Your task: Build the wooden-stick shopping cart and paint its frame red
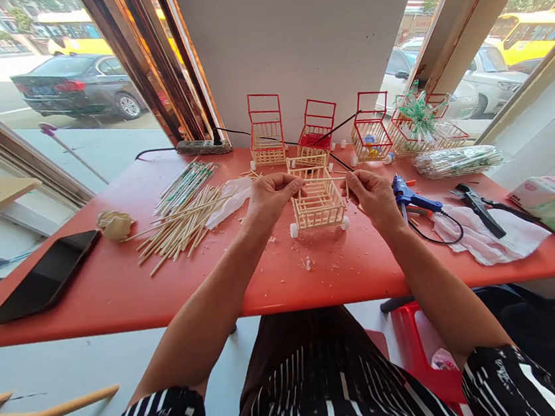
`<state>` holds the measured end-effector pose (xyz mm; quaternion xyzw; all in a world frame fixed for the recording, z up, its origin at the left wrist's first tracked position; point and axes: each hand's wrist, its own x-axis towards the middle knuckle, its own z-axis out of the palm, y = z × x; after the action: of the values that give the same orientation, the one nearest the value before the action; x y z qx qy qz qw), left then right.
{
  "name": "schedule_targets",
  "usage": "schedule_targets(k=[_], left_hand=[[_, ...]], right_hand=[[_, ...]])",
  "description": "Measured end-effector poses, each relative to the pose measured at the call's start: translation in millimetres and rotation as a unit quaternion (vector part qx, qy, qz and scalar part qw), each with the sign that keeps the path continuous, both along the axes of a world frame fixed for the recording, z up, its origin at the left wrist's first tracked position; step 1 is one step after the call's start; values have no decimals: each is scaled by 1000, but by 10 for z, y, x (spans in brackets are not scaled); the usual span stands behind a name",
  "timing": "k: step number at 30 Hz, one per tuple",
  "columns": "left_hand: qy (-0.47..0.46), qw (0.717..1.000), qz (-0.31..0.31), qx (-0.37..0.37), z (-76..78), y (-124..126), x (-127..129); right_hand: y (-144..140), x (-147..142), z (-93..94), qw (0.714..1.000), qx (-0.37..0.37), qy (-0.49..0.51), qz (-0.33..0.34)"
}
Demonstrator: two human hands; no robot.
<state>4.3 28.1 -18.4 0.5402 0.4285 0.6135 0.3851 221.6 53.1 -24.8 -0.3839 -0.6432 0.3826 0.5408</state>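
A small cart built of thin wooden sticks (319,213), with white wheels, stands on the red table in front of me. Over its top, my left hand (275,191) and my right hand (368,191) pinch the two ends of a thin wooden stick frame (324,179). One long stick spans between the hands, and shorter pieces point down near the fingers. Whether the frame touches the cart I cannot tell. To the right of my right hand lies a blue glue gun (417,197). A pile of loose wooden sticks (180,229) is left of my left hand.
Finished-looking carts with red handles, such as a red-lined one (316,133), line the wall. Pliers (481,208) rest on a white cloth (516,237) at right. A black phone (47,277) and a power strip (204,147) are on the left. Wood scraps litter the red table (168,300).
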Motion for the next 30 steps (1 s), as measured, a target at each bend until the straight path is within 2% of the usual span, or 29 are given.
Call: schedule_targets(k=[30], left_hand=[[5,1000,-17,7,-30,6,-4]], right_hand=[[-20,8,11,999,25,-20,-12]])
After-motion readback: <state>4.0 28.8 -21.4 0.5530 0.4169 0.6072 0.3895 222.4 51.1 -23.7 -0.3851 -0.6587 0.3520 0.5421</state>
